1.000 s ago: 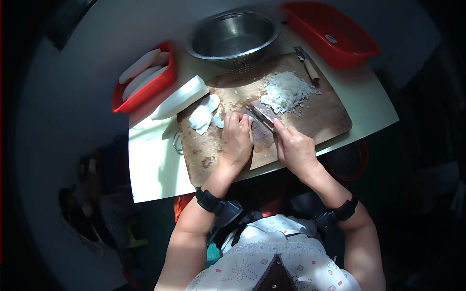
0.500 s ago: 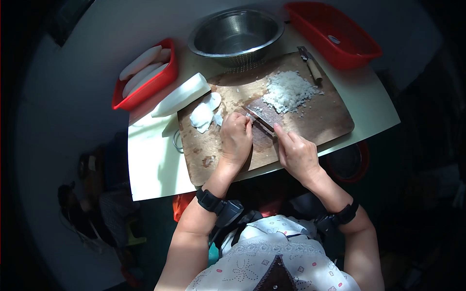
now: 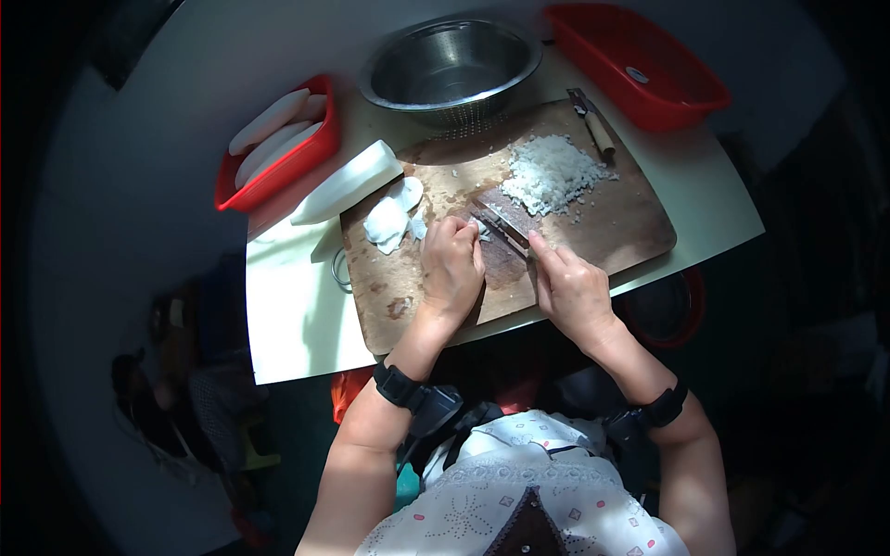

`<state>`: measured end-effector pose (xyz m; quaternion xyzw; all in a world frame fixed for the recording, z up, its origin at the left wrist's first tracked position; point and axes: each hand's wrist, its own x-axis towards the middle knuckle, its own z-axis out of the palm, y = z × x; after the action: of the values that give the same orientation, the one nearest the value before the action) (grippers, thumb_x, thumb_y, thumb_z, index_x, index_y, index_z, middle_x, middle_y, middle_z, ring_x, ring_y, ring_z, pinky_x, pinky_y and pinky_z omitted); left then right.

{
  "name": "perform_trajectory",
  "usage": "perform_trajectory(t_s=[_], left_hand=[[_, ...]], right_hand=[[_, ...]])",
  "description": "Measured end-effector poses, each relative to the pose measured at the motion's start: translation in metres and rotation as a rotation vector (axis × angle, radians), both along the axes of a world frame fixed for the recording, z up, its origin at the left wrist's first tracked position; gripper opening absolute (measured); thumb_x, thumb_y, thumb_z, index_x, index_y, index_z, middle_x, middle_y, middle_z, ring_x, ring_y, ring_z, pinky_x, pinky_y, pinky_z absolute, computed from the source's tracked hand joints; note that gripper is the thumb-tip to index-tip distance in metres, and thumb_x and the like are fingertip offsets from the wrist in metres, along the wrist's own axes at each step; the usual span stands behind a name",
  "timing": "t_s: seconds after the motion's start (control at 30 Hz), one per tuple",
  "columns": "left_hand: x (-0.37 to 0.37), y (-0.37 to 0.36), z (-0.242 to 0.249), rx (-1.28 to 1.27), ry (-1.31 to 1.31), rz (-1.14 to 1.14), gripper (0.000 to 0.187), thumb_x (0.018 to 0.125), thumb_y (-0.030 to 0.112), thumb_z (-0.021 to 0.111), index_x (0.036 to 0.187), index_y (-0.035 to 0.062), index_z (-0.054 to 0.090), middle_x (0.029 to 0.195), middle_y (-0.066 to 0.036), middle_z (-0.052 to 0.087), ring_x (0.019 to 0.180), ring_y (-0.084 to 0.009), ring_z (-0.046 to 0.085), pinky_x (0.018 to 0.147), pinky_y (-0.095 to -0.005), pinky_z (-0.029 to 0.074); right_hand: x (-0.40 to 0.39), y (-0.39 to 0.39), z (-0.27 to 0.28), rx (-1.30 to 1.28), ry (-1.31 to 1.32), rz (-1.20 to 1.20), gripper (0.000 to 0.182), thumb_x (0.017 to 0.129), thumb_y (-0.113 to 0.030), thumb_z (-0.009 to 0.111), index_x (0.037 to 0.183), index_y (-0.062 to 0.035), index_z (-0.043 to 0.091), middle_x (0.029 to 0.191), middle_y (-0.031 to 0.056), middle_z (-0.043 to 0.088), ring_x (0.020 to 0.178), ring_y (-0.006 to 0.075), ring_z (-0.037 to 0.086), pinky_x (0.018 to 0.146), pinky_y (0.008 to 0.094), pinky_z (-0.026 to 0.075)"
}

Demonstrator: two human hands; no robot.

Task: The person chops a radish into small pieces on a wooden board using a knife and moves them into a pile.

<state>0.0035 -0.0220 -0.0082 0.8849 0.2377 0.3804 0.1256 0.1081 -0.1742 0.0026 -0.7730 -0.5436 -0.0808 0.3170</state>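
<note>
My right hand is closed around the handle of a kitchen knife, its blade slanting up and left over the wooden cutting board. Fingers curled, my left hand presses on small white radish pieces beside the blade; the fingers partly hide them. Left of that hand lie several white radish slices. A heap of finely chopped radish sits on the board beyond the knife. One long peeled radish rests with its cut end over the board's left edge.
A red basket of whole radishes stands at the back left. Behind the board is a steel colander, with a red basin at the back right. A wooden-handled peeler lies on the board's far right. Someone is at the lower left.
The knife has shifted slightly right, away from my left fingertips, and more of the white pieces show beside the blade. My left hand has stayed nearly in place.
</note>
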Motion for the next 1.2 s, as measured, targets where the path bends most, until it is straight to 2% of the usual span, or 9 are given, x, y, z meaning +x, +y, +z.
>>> perform_trajectory(t_s=[0.13, 0.23, 0.43, 0.53, 0.73, 0.83, 0.93, 1.2], left_hand=[[0.001, 0.002, -0.001, -0.176, -0.027, 0.011, 0.004, 0.078, 0.005, 0.065, 0.078, 0.0008, 0.066, 0.080, -0.011, 0.060, 0.080, -0.0285, 0.058, 0.072, -0.0391, 0.046], [0.001, 0.003, -0.003, -0.214, -0.057, 0.016, 0.004, 0.078, 0.004, 0.065, 0.076, 0.0005, 0.066, 0.078, -0.012, 0.060, 0.078, -0.0291, 0.058, 0.070, -0.0393, 0.047], [0.000, -0.003, 0.003, -0.132, -0.035, 0.012, 0.005, 0.075, 0.006, 0.065, 0.077, 0.0016, 0.066, 0.081, -0.010, 0.061, 0.081, -0.0284, 0.059, 0.073, -0.0385, 0.047], [-0.002, -0.001, 0.007, -0.044, 0.004, -0.015, 0.010, 0.074, 0.006, 0.068, 0.081, -0.0007, 0.068, 0.084, -0.012, 0.064, 0.077, -0.0287, 0.063, 0.070, -0.0357, 0.050], [-0.002, 0.002, 0.005, -0.060, 0.008, -0.021, 0.015, 0.072, 0.010, 0.074, 0.080, 0.0005, 0.065, 0.080, -0.011, 0.062, 0.075, -0.0287, 0.061, 0.068, -0.0371, 0.048], [0.001, 0.001, 0.002, -0.105, 0.044, 0.010, 0.012, 0.076, 0.012, 0.070, 0.080, 0.0021, 0.063, 0.082, -0.011, 0.059, 0.082, -0.0290, 0.056, 0.074, -0.0394, 0.046], [0.002, 0.001, -0.001, -0.071, 0.006, -0.001, 0.012, 0.076, 0.011, 0.070, 0.078, 0.0013, 0.062, 0.081, -0.011, 0.058, 0.081, -0.0297, 0.056, 0.074, -0.0396, 0.045], [0.000, 0.001, 0.000, -0.083, -0.015, 0.008, 0.008, 0.076, 0.007, 0.070, 0.079, 0.0006, 0.066, 0.081, -0.012, 0.062, 0.077, -0.0293, 0.060, 0.070, -0.0380, 0.048]], right_hand=[[0.000, -0.003, -0.002, 0.059, -0.021, 0.040, 0.039, 0.081, -0.010, 0.064, 0.120, -0.0055, 0.059, 0.073, 0.0110, 0.057, 0.062, 0.0280, 0.063, 0.055, 0.0379, 0.052], [-0.001, -0.003, -0.002, 0.067, -0.022, 0.035, 0.041, 0.081, -0.010, 0.065, 0.121, -0.0057, 0.059, 0.073, 0.0106, 0.058, 0.061, 0.0275, 0.063, 0.055, 0.0377, 0.052], [0.000, -0.001, -0.006, 0.107, 0.048, -0.020, 0.043, 0.081, -0.009, 0.063, 0.123, -0.0072, 0.058, 0.073, 0.0111, 0.059, 0.062, 0.0286, 0.064, 0.055, 0.0382, 0.052], [0.000, 0.000, -0.006, 0.107, 0.071, -0.024, 0.043, 0.080, -0.008, 0.063, 0.123, -0.0075, 0.058, 0.074, 0.0116, 0.059, 0.062, 0.0293, 0.064, 0.056, 0.0387, 0.052], [0.000, 0.000, -0.006, 0.089, 0.065, -0.025, 0.043, 0.080, -0.009, 0.063, 0.123, -0.0073, 0.057, 0.074, 0.0120, 0.059, 0.062, 0.0300, 0.064, 0.055, 0.0392, 0.052], [-0.001, 0.000, -0.006, 0.095, 0.053, -0.030, 0.042, 0.081, -0.009, 0.063, 0.123, -0.0071, 0.057, 0.074, 0.0120, 0.058, 0.062, 0.0300, 0.064, 0.055, 0.0392, 0.052], [-0.002, 0.000, -0.006, 0.099, 0.047, -0.028, 0.042, 0.081, -0.008, 0.063, 0.122, -0.0070, 0.057, 0.073, 0.0120, 0.058, 0.062, 0.0299, 0.063, 0.055, 0.0392, 0.052], [-0.003, -0.004, -0.001, 0.050, -0.010, 0.035, 0.042, 0.081, -0.009, 0.064, 0.122, -0.0064, 0.057, 0.073, 0.0107, 0.056, 0.063, 0.0288, 0.063, 0.055, 0.0389, 0.052]])
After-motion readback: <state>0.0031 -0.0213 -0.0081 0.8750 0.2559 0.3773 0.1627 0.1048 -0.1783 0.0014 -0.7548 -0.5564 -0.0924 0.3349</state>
